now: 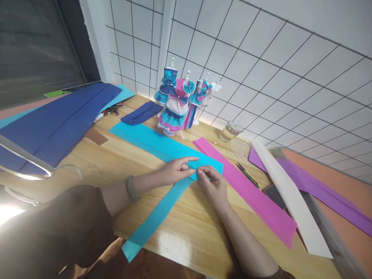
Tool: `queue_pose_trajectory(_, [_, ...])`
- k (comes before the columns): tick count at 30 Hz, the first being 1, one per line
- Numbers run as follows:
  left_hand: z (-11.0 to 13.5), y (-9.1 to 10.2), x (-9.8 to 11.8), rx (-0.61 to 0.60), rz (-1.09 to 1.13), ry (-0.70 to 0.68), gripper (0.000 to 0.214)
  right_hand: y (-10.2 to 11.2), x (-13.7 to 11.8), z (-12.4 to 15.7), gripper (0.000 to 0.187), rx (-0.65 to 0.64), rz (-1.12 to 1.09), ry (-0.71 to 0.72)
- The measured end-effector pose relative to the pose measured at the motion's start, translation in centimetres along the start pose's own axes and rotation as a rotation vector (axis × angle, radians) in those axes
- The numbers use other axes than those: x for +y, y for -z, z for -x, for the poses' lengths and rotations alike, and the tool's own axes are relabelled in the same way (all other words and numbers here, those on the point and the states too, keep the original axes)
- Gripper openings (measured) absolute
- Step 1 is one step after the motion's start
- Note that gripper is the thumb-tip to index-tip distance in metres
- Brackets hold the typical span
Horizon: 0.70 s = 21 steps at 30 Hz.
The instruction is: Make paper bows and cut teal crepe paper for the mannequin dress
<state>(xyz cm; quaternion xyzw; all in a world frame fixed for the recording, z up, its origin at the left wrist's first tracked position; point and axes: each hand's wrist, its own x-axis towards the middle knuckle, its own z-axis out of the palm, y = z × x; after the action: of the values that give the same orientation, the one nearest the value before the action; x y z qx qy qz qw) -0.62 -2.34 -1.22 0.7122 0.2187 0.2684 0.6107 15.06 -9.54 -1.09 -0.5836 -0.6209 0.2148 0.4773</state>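
Observation:
A narrow turquoise strip (pixel 162 215), crepe paper or thin fabric, runs from my fingers down past the table's front edge. My left hand (pixel 178 170) pinches its upper end between thumb and fingers. Close beside it, my right hand (pixel 212 182) has thumb and forefinger pressed on the same end, which looks folded or bunched. The exact folds are partly hidden by my fingertips. Under and behind both hands lies a wider bright blue strip (pixel 145 141). To the right of my right hand, a pink strip (pixel 247 190) stretches diagonally across the wooden table (pixel 186 224).
Small dress forms in layered paper-like dresses (pixel 174 104) stand at the back beside a lidded glass cup (pixel 229 131). Dark snips (pixel 247 174) lie right of the pink strip. White (pixel 290 193) and purple strips (pixel 314 182) cross the right edge. Navy sheets (pixel 64 120) cover the left.

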Motion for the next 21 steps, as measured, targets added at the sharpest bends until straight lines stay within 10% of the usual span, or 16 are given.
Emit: queue_pose_trajectory(21, [0.04,0.13,-0.45,-0.110,-0.022,0.056,0.065,-0.13,0.42,-0.16,0.019,0.032,-0.366,-0.232])
